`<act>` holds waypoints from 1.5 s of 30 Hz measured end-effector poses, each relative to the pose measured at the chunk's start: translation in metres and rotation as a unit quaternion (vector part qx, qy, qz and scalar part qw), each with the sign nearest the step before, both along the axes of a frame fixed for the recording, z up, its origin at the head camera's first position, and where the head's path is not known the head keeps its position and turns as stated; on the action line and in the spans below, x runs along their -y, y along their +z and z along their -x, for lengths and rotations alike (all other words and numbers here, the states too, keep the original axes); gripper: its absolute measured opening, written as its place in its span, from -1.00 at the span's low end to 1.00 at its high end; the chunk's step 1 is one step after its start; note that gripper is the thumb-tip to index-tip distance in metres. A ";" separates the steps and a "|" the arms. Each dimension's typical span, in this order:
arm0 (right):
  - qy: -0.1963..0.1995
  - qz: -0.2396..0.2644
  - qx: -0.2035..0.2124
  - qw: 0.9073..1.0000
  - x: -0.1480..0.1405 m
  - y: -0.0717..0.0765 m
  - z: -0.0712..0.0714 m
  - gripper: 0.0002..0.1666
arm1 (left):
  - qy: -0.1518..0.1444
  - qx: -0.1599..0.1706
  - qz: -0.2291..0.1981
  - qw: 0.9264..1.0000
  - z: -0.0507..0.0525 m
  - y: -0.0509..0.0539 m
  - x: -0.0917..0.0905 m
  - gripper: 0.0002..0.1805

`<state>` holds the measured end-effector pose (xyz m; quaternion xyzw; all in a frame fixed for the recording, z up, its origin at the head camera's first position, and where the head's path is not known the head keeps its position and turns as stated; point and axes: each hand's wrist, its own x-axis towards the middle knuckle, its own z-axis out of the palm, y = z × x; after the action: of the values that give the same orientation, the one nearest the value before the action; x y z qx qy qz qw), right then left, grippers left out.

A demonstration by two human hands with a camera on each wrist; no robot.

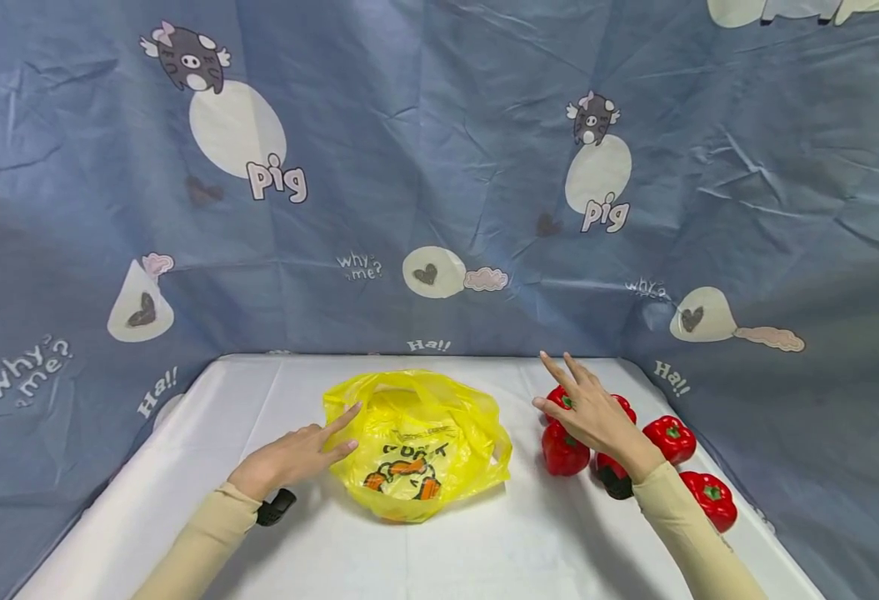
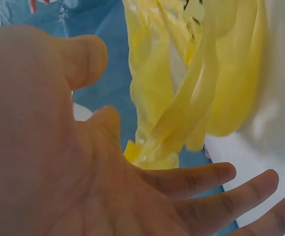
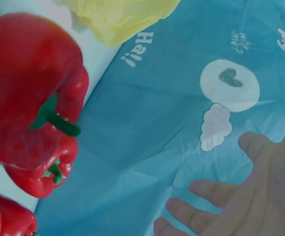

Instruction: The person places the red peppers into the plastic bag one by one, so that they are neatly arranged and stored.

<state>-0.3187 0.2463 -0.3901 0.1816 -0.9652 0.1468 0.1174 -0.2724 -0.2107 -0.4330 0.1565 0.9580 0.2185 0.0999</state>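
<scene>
Bag: yellow see-thru plastic carrier bag [image 1: 424, 440] w/ blk lettering + orange cartoon print, approx mid tabletop; mouth gapes, sides crumpled.
L hand: left hand [image 1: 292, 454] at bag's left edge, fingers straight + spread wide, gripping nothing; contact w/ bag hard to tell, fingertips overlap it in head view.
R hand: right hand [image 1: 596, 414] over the pepper group, fingers extended + spread wide, nothing held; R wrist view shows it apart from the nearest peppers.
Peppers: glossy red bell peppers w/ green stems [image 1: 565, 450], at least 6 visible, on right side of tabletop, all outside bag; some partly hidden behind R hand + wrist. Two sit farther right, incl. one near tabletop's right edge.
Tabletop: white cloth-covered tabletop [image 1: 454, 558], under bag + peppers.
Wrists: small blk device on each, e.g. left black wrist device [image 1: 277, 507]; beige long sleeves [image 1: 202, 542] on both arms.
Backdrop: blue creased fabric backdrop [image 1: 424, 150] behind + both sides, printed w/ cartoon pigs, white blobs, hearts + words e.g. "pig", "Ha!!".
</scene>
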 end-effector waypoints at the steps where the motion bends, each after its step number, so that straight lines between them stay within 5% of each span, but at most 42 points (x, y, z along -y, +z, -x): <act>1: 0.002 0.001 0.000 1.000 0.001 0.001 -0.002 -0.06 | 0.001 0.002 -0.003 1.000 0.001 -0.002 -0.002 -0.24; 13: 0.012 0.000 0.015 1.000 0.007 0.004 -0.021 -0.07 | -0.019 -0.086 -0.023 0.996 0.019 -0.023 -0.015 -0.22; 20: 0.024 0.023 0.019 0.999 0.004 0.012 -0.032 -0.06 | 0.013 -0.013 -0.088 0.996 0.027 -0.034 -0.017 -0.22; 30: 0.056 0.115 0.030 0.991 -0.011 0.009 -0.042 -0.14 | 0.000 -0.006 -0.113 0.994 0.035 -0.043 -0.019 -0.09; 35: 0.056 0.163 0.037 0.984 -0.019 0.000 -0.048 -0.16 | 0.005 -0.006 -0.115 0.993 0.037 -0.042 -0.019 -0.07; 45: -0.025 0.199 0.044 0.979 -0.024 -0.039 -0.057 0.11 | 0.027 -0.010 -0.124 0.992 0.039 -0.042 -0.022 -0.23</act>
<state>-0.2617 0.2700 -0.4294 0.1241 -0.9252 0.3408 0.1118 -0.3111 -0.1890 -0.4750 0.1439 0.9282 0.3370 0.0641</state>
